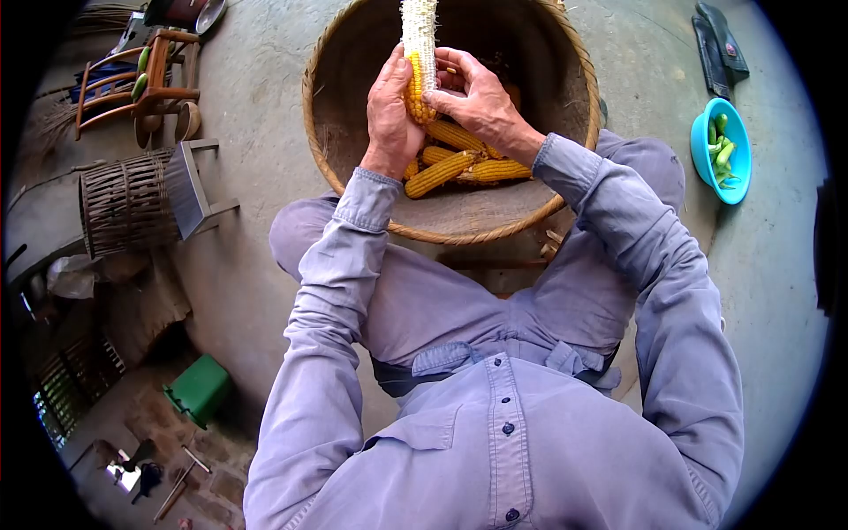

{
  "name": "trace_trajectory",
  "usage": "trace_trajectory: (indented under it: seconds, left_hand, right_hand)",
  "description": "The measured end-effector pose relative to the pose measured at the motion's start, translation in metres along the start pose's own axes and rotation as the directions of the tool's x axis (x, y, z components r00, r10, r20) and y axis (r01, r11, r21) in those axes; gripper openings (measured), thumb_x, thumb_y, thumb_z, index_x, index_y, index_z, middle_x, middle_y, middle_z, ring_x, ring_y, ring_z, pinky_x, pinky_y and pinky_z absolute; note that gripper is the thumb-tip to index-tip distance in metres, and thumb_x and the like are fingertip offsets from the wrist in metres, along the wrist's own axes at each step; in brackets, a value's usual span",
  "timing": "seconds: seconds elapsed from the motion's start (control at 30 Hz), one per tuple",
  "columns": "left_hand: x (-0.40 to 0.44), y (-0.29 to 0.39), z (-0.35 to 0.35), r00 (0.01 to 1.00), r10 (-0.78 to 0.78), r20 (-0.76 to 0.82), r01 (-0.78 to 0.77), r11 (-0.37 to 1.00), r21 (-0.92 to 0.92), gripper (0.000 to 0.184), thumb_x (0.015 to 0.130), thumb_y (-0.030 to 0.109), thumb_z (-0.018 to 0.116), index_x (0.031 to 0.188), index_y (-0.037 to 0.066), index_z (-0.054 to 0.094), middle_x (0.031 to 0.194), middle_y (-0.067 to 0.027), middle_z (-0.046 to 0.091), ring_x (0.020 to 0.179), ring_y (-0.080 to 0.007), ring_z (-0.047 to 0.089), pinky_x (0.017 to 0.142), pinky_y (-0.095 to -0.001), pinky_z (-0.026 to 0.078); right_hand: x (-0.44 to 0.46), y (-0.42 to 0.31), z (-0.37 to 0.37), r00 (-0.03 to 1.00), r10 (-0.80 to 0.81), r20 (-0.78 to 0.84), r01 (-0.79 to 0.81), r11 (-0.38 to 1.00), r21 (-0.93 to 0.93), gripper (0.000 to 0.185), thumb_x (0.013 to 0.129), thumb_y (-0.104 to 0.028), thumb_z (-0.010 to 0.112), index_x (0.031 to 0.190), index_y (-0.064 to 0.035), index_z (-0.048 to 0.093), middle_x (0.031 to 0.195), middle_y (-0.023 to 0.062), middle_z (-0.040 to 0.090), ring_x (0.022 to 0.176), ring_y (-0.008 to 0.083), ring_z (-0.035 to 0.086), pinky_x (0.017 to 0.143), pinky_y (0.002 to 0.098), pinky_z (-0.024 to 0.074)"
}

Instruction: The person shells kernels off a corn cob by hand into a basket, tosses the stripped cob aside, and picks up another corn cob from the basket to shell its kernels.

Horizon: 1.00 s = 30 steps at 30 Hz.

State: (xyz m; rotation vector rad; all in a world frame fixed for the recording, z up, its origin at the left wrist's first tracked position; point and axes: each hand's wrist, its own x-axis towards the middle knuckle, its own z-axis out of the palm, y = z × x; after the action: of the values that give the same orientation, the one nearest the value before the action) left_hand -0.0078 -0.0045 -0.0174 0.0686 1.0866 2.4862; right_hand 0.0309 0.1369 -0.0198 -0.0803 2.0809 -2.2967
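Over a large round woven basket (459, 237), my left hand (393, 119) is wrapped round a corn cob (420, 62). The cob's upper part is bare and whitish; yellow kernels remain on its lower left side. My right hand (481, 102) is closed at the cob's right side, its thumb pressed on the cob. A loose kernel shows by the right fingers. Below the hands, several yellow ears of corn (440, 173) lie inside the basket.
A blue bowl (745, 168) with green vegetables stands on the floor at right, below a dark folded item (717, 49). At left are a wooden chair (159, 75), a slatted barrel-like basket (124, 201) and a green bin (200, 390). My legs flank the basket's near side.
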Motion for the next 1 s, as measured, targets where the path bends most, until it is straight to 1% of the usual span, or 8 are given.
trace_trajectory:
  seconds: [0.17,0.27,0.37,0.5,0.77,0.87,0.9,1.0]
  left_hand:
    - [0.0,-0.001,0.0,1.0,-0.011,-0.013,0.011,1.0,-0.005,0.044,0.101,0.018,0.043,0.141,0.0,0.036,0.115,-0.015,0.059,0.097,-0.0226,0.063,0.085,-0.0365,0.056]
    - [0.0,-0.003,-0.001,1.0,-0.014,0.003,0.014,1.0,-0.007,0.043,0.102,0.018,0.043,0.14,0.0,0.037,0.115,-0.0152,0.059,0.097,-0.0229,0.063,0.085,-0.0369,0.056]
    - [0.001,-0.005,-0.002,1.0,-0.018,0.01,0.018,1.0,-0.011,0.042,0.102,0.018,0.043,0.139,0.0,0.038,0.114,-0.0152,0.059,0.096,-0.0229,0.063,0.085,-0.0365,0.056]
    - [0.0,-0.005,0.004,0.999,0.017,-0.038,-0.017,1.0,-0.001,0.041,0.101,0.018,0.042,0.138,0.0,0.039,0.113,-0.0149,0.059,0.094,-0.0221,0.063,0.083,-0.0352,0.056]
    - [-0.001,-0.002,-0.001,1.0,0.011,-0.015,-0.011,1.0,0.007,0.041,0.102,0.019,0.043,0.138,0.0,0.04,0.111,-0.014,0.06,0.092,-0.0203,0.063,0.082,-0.0347,0.056]
    - [0.001,-0.005,-0.003,0.997,0.029,-0.076,-0.027,0.999,0.028,0.041,0.102,0.02,0.043,0.137,0.0,0.041,0.109,-0.0135,0.061,0.092,-0.0197,0.063,0.079,-0.034,0.057]
    - [0.001,-0.005,-0.002,0.994,0.037,-0.1,-0.033,0.999,0.038,0.04,0.102,0.021,0.043,0.136,0.0,0.042,0.109,-0.0134,0.061,0.091,-0.0195,0.063,0.078,-0.0336,0.057]
    - [-0.001,0.003,-0.003,0.996,-0.08,-0.036,0.077,0.994,-0.083,0.039,0.102,0.022,0.043,0.134,0.0,0.044,0.11,-0.0122,0.061,0.092,-0.0191,0.063,0.078,-0.0319,0.056]
  right_hand:
    - [0.002,-0.003,0.002,1.0,0.003,-0.004,-0.003,1.0,0.014,0.067,0.081,-0.021,0.071,0.134,0.0025,0.039,0.122,0.016,0.053,0.115,0.0239,0.055,0.101,0.0351,0.0461]
    - [0.0,-0.004,0.003,0.999,0.037,-0.011,-0.036,0.999,0.036,0.062,0.083,-0.01,0.069,0.137,-0.0005,0.039,0.124,0.0136,0.052,0.117,0.02,0.053,0.104,0.0328,0.0442]
    - [-0.001,-0.002,0.004,0.999,0.02,-0.025,-0.02,1.0,-0.019,0.063,0.083,-0.01,0.069,0.137,-0.0006,0.038,0.125,0.0141,0.052,0.118,0.021,0.053,0.105,0.0333,0.0439]
    - [0.0,0.003,0.001,1.0,0.007,-0.006,-0.007,1.0,0.003,0.063,0.084,-0.012,0.071,0.137,-0.0009,0.039,0.127,0.0147,0.052,0.119,0.0217,0.053,0.105,0.034,0.0438]
    - [0.001,0.001,0.0,0.998,0.054,0.045,-0.056,0.997,0.055,0.062,0.085,-0.009,0.07,0.138,-0.0011,0.039,0.128,0.0136,0.051,0.119,0.0199,0.052,0.106,0.0331,0.0432]
    - [0.002,0.007,-0.001,0.998,0.037,0.044,-0.042,0.991,0.126,0.068,0.081,-0.017,0.07,0.136,0.0032,0.037,0.127,0.0167,0.052,0.119,0.0242,0.053,0.103,0.0362,0.0441]
    - [0.003,0.011,-0.002,0.998,0.052,0.037,-0.057,0.986,0.154,0.067,0.081,-0.017,0.07,0.137,0.0034,0.037,0.126,0.0165,0.053,0.118,0.0235,0.053,0.103,0.0358,0.044]
    - [0.004,0.017,-0.005,0.995,0.097,0.019,-0.098,0.965,0.245,0.065,0.082,-0.014,0.068,0.137,0.004,0.037,0.124,0.0158,0.054,0.118,0.0217,0.054,0.103,0.0347,0.0436]
